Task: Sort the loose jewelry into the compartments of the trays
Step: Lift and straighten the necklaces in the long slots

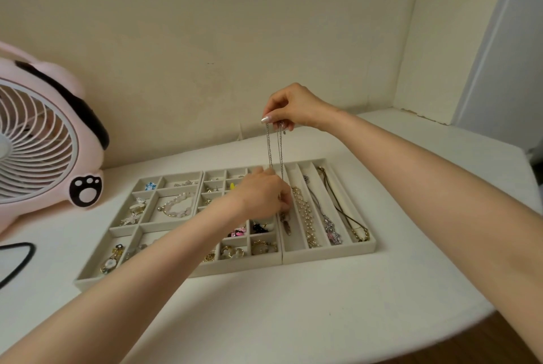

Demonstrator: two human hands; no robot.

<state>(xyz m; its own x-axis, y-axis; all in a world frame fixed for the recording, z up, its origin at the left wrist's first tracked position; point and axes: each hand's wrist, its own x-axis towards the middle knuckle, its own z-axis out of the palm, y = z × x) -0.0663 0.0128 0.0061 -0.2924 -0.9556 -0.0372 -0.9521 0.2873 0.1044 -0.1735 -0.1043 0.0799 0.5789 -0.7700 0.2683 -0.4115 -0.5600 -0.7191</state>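
Right hand [293, 108] raised, fingers pinching chain [280, 152] top, chain hanging vertical, left hand [261, 196] below, fingers pinching its lower end over tray [329, 252] slot

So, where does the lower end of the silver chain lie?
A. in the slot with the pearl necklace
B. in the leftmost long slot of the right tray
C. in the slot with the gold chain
B: pinched by the right hand above and the left hand below, the silver chain ends in the leftmost long slot, beside the pearl necklace.

Head view, down over table [323, 305]
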